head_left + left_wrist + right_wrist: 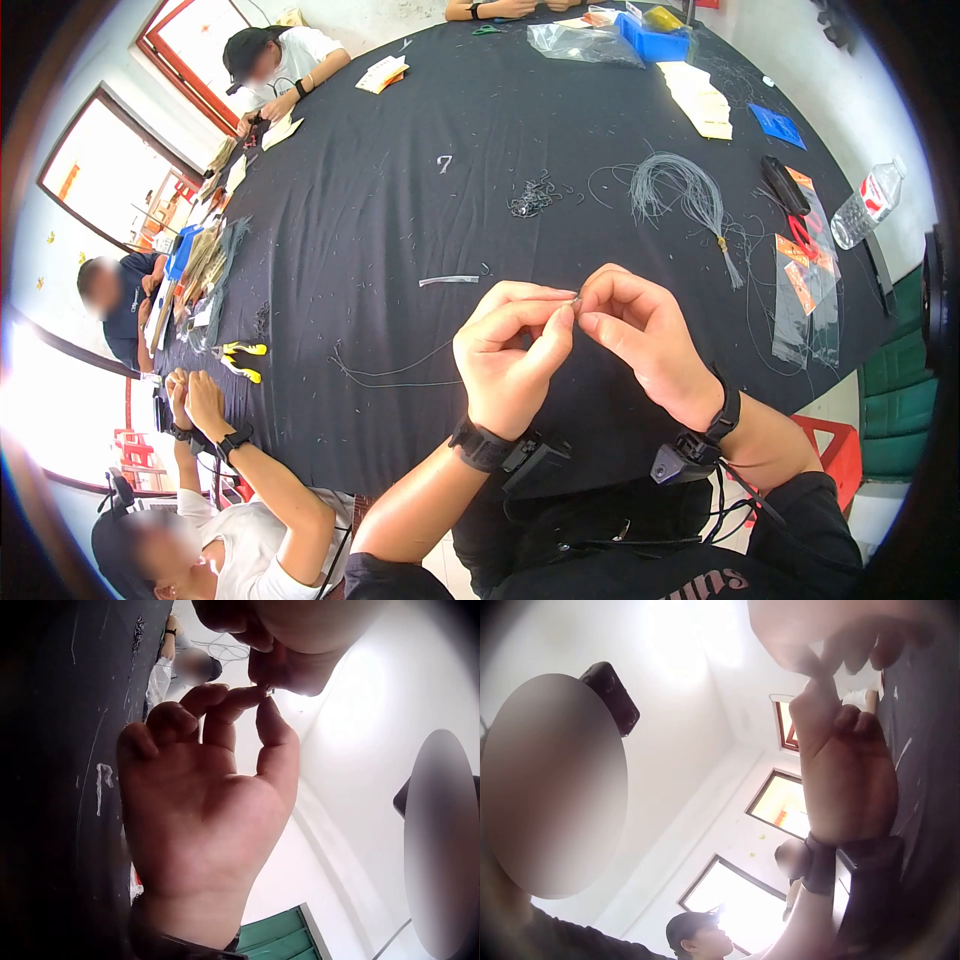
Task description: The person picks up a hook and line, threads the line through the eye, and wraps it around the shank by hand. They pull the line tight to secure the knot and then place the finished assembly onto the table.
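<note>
Fingertips of my left hand point(510, 350) and right hand point(645, 335) meet above the black cloth in the head view. Between them shows the end of a tiny dark piece point(576, 299), mostly hidden, so I cannot tell its kind. The left thumb and forefinger pinch a thin fishing line point(400, 384), whose long loop trails out leftward over the cloth. In the left wrist view, the thumb and forefinger of the right hand point(210, 795) pinch at the tiny piece, other fingers loosely bent. The right wrist view has the left hand point(847, 776) below the right fingers.
Beyond the hands lie a clear strip point(448, 281), a heap of fish hooks point(538, 196) and a tied bundle of line point(690, 190). Red-handled scissors point(802, 235), plastic bags point(805, 325) and a water bottle point(868, 205) are rightward. Yellow-handled pliers point(242, 360) lie left, near other people.
</note>
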Demonstrator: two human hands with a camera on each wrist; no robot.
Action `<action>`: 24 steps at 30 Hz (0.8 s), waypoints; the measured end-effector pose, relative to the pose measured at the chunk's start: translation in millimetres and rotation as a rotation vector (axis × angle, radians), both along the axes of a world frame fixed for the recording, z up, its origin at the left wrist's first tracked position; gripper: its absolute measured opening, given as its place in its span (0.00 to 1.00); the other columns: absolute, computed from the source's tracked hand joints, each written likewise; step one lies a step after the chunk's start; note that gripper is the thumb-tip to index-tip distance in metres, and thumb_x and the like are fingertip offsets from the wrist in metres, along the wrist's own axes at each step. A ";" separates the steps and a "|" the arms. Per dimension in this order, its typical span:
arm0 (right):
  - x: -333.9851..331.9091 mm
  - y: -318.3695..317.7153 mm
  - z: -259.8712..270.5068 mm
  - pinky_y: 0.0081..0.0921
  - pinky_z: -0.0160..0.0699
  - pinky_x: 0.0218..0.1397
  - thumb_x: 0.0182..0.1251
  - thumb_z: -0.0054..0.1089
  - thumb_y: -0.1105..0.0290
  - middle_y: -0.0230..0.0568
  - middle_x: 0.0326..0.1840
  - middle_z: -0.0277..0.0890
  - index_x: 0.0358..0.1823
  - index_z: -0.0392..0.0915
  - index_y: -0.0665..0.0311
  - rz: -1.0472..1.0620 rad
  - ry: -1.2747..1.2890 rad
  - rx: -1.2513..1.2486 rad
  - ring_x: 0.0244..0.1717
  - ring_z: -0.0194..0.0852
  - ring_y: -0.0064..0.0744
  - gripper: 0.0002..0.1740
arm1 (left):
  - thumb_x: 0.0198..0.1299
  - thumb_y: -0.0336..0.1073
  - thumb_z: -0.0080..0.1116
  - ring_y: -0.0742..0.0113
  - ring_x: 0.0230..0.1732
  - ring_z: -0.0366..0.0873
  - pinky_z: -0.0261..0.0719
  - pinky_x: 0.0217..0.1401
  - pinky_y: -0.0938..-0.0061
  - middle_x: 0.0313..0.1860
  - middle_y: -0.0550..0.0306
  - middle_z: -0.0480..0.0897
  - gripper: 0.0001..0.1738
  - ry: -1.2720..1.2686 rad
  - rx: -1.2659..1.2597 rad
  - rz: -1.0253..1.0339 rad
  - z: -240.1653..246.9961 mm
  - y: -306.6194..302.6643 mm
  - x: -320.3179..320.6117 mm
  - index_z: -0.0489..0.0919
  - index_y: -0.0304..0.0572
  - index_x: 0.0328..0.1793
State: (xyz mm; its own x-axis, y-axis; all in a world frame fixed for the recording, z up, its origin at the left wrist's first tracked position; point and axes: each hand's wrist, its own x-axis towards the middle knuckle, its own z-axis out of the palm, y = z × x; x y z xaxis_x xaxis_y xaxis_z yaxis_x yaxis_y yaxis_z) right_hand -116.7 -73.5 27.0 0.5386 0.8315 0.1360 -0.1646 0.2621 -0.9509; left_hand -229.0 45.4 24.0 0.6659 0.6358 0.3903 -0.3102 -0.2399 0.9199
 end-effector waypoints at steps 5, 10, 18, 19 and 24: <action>7.1 -0.7 0.3 0.13 0.64 0.39 0.76 0.60 0.71 0.23 0.38 0.75 0.44 0.83 0.65 -0.030 -0.052 -0.072 0.36 0.66 0.10 0.06 | 0.63 0.20 0.63 0.70 0.43 0.82 0.78 0.47 0.78 0.44 0.51 0.87 0.04 0.009 -0.059 -0.035 -0.6 -0.2 0.8 0.87 0.32 0.38; 14.4 -1.4 7.8 0.15 0.67 0.43 0.77 0.61 0.68 0.25 0.40 0.79 0.48 0.83 0.65 0.015 0.025 -0.030 0.38 0.67 0.12 0.08 | 0.63 0.21 0.63 0.70 0.44 0.82 0.77 0.49 0.77 0.44 0.52 0.87 0.03 0.032 -0.116 -0.073 2.0 -1.1 1.0 0.87 0.32 0.38; 14.2 1.6 5.7 0.11 0.66 0.39 0.76 0.63 0.72 0.22 0.38 0.76 0.43 0.80 0.63 0.013 0.048 -0.010 0.36 0.66 0.10 0.03 | 0.63 0.22 0.64 0.70 0.44 0.82 0.77 0.50 0.76 0.43 0.53 0.87 0.03 0.057 -0.179 -0.124 -2.2 0.9 0.9 0.87 0.33 0.38; 15.9 1.2 2.9 0.11 0.65 0.38 0.76 0.62 0.72 0.22 0.37 0.74 0.42 0.79 0.62 0.035 0.037 -0.014 0.35 0.65 0.09 0.02 | 0.63 0.22 0.64 0.70 0.44 0.82 0.77 0.50 0.76 0.43 0.53 0.87 0.03 0.052 -0.199 -0.128 -3.6 1.3 1.2 0.87 0.33 0.37; 15.8 1.8 -1.9 0.10 0.59 0.33 0.77 0.60 0.74 0.20 0.34 0.69 0.40 0.75 0.59 0.051 0.001 0.012 0.32 0.60 0.07 0.04 | 0.63 0.22 0.64 0.68 0.44 0.83 0.78 0.51 0.74 0.43 0.53 0.86 0.03 0.025 -0.237 -0.166 -10.5 1.0 2.9 0.86 0.34 0.36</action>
State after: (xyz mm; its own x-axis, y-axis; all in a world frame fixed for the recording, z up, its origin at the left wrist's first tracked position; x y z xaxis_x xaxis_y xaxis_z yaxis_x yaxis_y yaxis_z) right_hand -101.0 -71.6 25.1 0.4955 0.8564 0.1450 -0.1794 0.2643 -0.9476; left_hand -226.1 46.4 13.6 0.7761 0.5885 0.2267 -0.3043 0.0345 0.9520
